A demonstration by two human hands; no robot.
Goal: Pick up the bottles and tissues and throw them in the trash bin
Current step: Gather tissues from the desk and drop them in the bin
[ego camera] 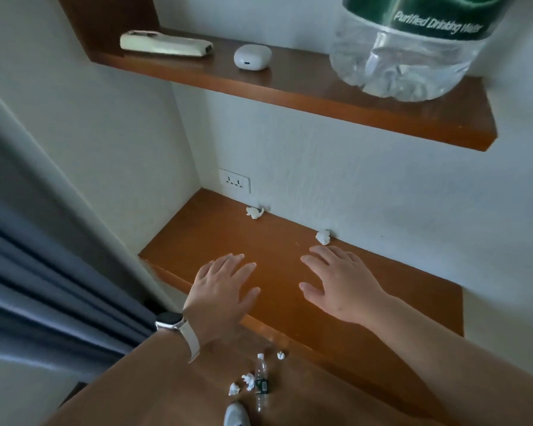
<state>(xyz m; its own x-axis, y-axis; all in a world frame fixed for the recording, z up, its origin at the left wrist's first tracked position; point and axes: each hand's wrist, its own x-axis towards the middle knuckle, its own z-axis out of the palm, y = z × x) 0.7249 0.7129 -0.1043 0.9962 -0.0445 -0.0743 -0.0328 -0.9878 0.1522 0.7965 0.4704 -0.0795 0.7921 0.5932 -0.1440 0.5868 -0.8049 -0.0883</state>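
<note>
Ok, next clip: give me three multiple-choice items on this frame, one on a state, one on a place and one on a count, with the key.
1. How are the left hand and the right hand?
A. Left pinches something.
B. Both open, holding nothing.
C. Right is a fist.

2. Where is the small bottle?
A. In the left hand.
B. In the right hand.
C. On the floor.

3. How many crumpled tissues lie on the lower shelf?
A. Two.
B. None.
C. Five.

Key:
1 B: the fingers of both hands are spread straight over the wood.
2 C: it lies on its side on the floor, below the shelf edge.
3 A: one is near the socket, and the other tissue is just beyond the right fingertips.
</note>
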